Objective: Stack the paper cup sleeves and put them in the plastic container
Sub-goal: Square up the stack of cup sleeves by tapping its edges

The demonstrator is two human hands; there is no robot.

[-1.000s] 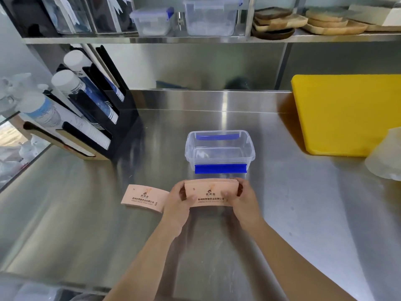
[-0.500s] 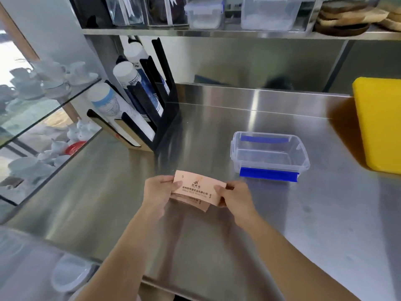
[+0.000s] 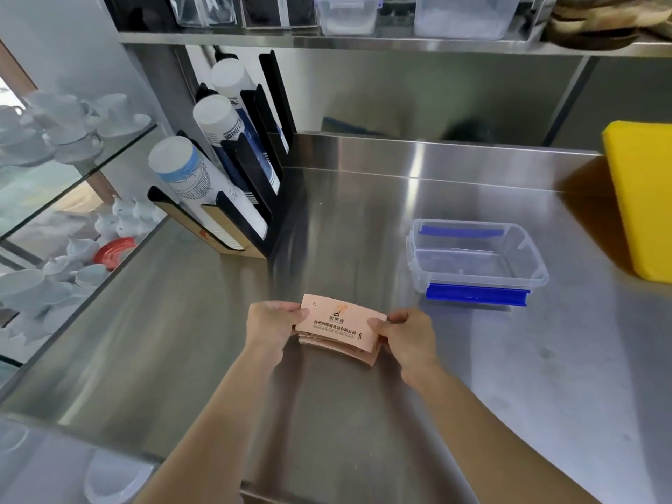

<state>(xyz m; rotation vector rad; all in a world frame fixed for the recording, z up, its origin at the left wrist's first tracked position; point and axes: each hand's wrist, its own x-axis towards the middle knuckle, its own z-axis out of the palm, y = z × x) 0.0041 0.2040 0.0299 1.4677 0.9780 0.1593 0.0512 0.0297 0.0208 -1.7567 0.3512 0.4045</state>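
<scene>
Squaring the sleeves before boxing them

Pinched at both ends, a small stack of pink paper cup sleeves sits low over the steel desk. The left hand grips the stack's left end, the right hand its right end, thumbs on the printed top sleeve. Lower sleeves jut out unevenly, so the step in hand looks like aligning the stack. Next, the stack would need carrying right and away to the clear plastic container, which stands open and empty, well apart, blue clips at front and back. Beyond, a black rack of paper cups leans at the left, a yellow board at the right, tubs on the shelf above, white crockery behind glass.
</scene>
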